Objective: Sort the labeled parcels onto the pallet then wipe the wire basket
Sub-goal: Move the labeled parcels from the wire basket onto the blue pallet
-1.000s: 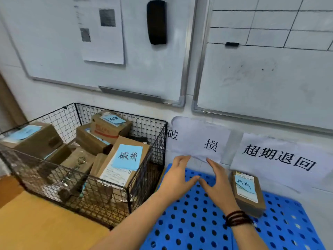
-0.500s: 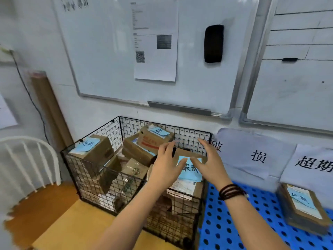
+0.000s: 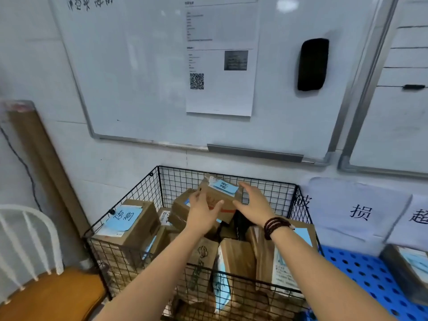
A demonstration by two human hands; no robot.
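Observation:
A black wire basket holds several cardboard parcels with blue labels. My left hand and my right hand press on either side of a small brown parcel with a blue label at the back of the basket. A larger parcel with a blue label sits at the basket's left. The blue perforated pallet lies to the right, with one labeled parcel on it at the frame edge.
Paper signs with black characters hang on the wall above the pallet. A whiteboard with a printed sheet and a black eraser hangs above the basket. A white chair with an orange seat stands at lower left.
My view has swung left from the pallet to the basket. Both hands moved from over the pallet into the basket and closed on the small parcel at its back.

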